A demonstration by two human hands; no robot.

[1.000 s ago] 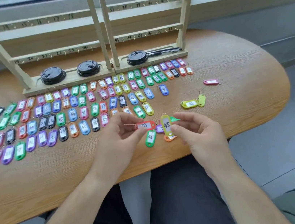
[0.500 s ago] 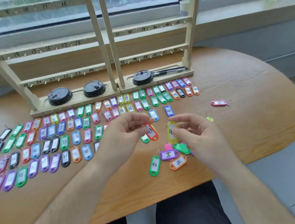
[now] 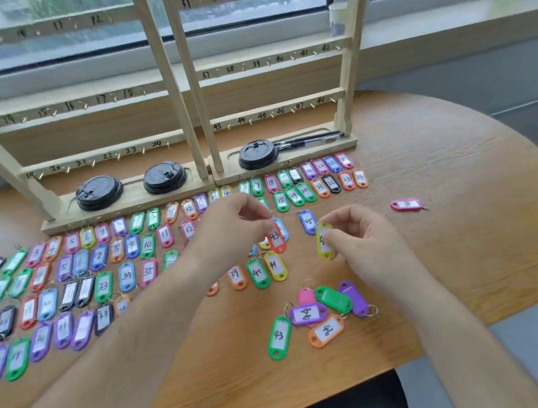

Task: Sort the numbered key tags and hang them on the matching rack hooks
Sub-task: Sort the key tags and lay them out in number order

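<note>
Glossy oblong plastic key tags lie in rows on the grained oval wooden table, before the pale slatted wooden rack. The left hand, fingers curled, pinches a hanging red tag marked 43. The right hand pinches a yellow tag upright.

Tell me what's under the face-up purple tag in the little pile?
A pink tag lies under the purple tag; only its end peeks out. Its label is covered, so its number cannot be read.
</note>
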